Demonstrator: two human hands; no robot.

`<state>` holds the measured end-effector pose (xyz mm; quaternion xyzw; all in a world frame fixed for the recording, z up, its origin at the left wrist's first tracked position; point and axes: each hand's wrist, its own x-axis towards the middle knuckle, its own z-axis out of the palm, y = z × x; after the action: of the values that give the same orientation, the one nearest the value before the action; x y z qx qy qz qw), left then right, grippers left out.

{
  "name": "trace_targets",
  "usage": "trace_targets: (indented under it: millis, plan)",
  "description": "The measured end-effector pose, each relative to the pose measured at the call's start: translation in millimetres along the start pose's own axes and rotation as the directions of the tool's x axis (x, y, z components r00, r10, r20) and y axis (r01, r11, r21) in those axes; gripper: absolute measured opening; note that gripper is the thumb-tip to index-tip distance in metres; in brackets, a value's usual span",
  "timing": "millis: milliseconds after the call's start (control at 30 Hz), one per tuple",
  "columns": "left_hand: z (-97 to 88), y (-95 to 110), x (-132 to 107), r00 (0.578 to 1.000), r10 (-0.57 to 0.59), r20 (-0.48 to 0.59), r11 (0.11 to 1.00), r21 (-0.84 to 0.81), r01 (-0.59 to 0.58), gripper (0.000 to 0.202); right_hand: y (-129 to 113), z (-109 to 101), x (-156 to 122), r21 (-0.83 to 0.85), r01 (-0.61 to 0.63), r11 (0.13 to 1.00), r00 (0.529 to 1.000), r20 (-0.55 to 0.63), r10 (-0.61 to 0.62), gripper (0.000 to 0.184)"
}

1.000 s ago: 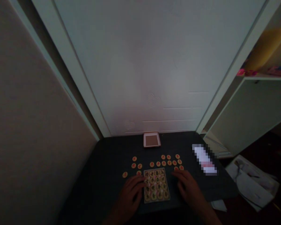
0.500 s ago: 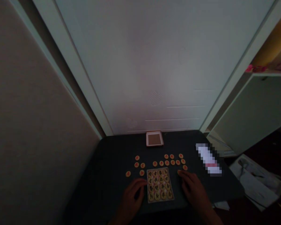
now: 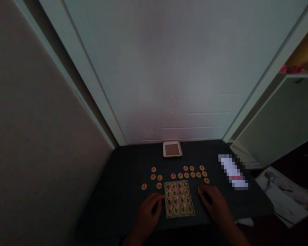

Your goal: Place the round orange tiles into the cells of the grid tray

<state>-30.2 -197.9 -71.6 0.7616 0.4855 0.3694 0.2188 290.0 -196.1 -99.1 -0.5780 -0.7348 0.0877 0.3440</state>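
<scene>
A shallow square tray (image 3: 192, 214) near the table's front edge holds rows of round xiangqi pieces with black characters. My left hand (image 3: 150, 209) is at its left edge, thumb and fingers closed together on the rim. To the right of the tray, my right hand (image 3: 213, 201) pinches a single xiangqi piece (image 3: 199, 189) at the tabletop; the fingers partly cover it, and its character cannot be made out. Red-character pieces lie loose beyond the tray, among them one piece (image 3: 144, 187) at the far left and another (image 3: 206, 180) near my right hand.
An open box lid or tray (image 3: 172, 157) with a brown inside sits at the back of the dark table (image 3: 113, 201). A blurred-out white object (image 3: 233, 172) lies on the right. A white panel (image 3: 154, 85) rises behind the table. Papers (image 3: 284, 198) lie lower right.
The camera view has shifted slightly, moving everything a little right and up. My right hand has drawn the pinched piece slightly toward me. My left hand stays at the tray's edge.
</scene>
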Motion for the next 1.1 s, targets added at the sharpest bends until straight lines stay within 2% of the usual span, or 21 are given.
trace_targets:
  millis: [167, 267, 367, 467, 533, 633, 800, 967, 1100]
  plan:
    - [-4.4, 9.5, 4.5, 0.994, -0.106, -0.029, 0.992, -0.077, 0.103, 0.021, -17.4, -4.4, 9.5, 0.087, -0.092, 0.992, 0.994, -0.049, 0.096, 0.035]
    - [-3.9, 21.2, 13.9, 0.978, -0.209, -0.009, 0.964, -0.172, 0.204, 0.022, -33.1, -8.0, 19.1, 0.123, -0.062, 0.99, 0.996, -0.062, 0.071, 0.037]
    - [0.2, 36.5, 29.6, 0.95, -0.296, 0.099, 0.883, -0.35, 0.312, 0.026, -49.9, -9.1, 29.3, 0.152, 0.015, 0.988, 0.998, -0.066, -0.005, 0.037]
    - [5.4, 50.6, 47.9, 0.922, -0.306, 0.239, 0.762, -0.519, 0.387, 0.03, -64.1, -8.2, 37.6, 0.174, 0.101, 0.98, 0.994, -0.049, -0.094, 0.034]
    - [7.9, 57.2, 58.8, 0.908, -0.296, 0.297, 0.712, -0.565, 0.417, 0.032, -70.6, -7.0, 42.2, 0.18, 0.156, 0.971, 0.988, -0.04, -0.151, 0.035]
    - [9.7, 61.6, 70.5, 0.889, -0.312, 0.337, 0.681, -0.573, 0.456, 0.033, -76.1, -3.8, 47.9, 0.18, 0.231, 0.956, 0.973, -0.06, -0.223, 0.039]
    - [10.5, 56.8, 74.5, 0.881, -0.344, 0.325, 0.678, -0.563, 0.472, 0.029, -80.1, 5.8, 53.8, 0.191, 0.271, 0.944, 0.962, -0.08, -0.26, 0.04]
    - [6.6, 53.1, 78.0, 0.906, -0.324, 0.273, 0.73, -0.537, 0.423, 0.029, -86.0, 8.4, 66.1, 0.33, 0.155, 0.931, 0.985, 0.02, -0.171, 0.034]
    - [-1.7, 53.7, 94.1, 0.932, -0.279, 0.231, 0.793, -0.492, 0.359, 0.029, -91.3, 2.5, 86.4, 0.427, 0.048, 0.903, 0.988, 0.111, -0.105, 0.029]
